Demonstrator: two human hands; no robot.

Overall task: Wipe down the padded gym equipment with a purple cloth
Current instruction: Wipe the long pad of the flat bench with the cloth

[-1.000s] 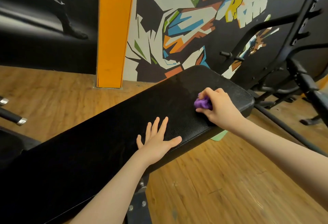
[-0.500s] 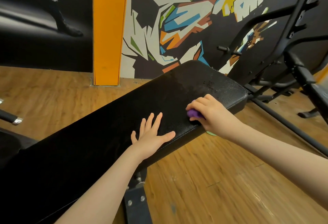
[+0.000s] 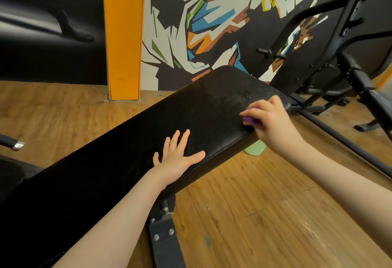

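your right hand (image 3: 273,125) has its grip curled tight round the purple cloth (image 3: 250,119), so that only a small wad of it shows under your fingers, and it is pressed onto the black padded bench (image 3: 212,108) near its far end, close to the edge on your side; your left hand (image 3: 178,157) lies flat on the pad with its fingers straight and spread, holding nothing, just bracing near the same edge and a little nearer to you than the cloth, so the two hands are apart with bare pad between them; as for how far along you are, i judge it the middle of the job: the far end of the pad shows a duller, streaky patch and some small droplets or specks beside the cloth, which suggests that part has had some wiping or is still damp, but the pictures do not say plainly how clean it is; the long stretch of pad running back toward you looks dark and untouched as far as i can tell, so most of the length is probably left to do, along with the side edges; the pad sits on a metal frame (image 3: 165,240) over a wooden floor (image 3: 254,214), with a black rack (image 3: 339,34) beyond it which is not padded where it shows
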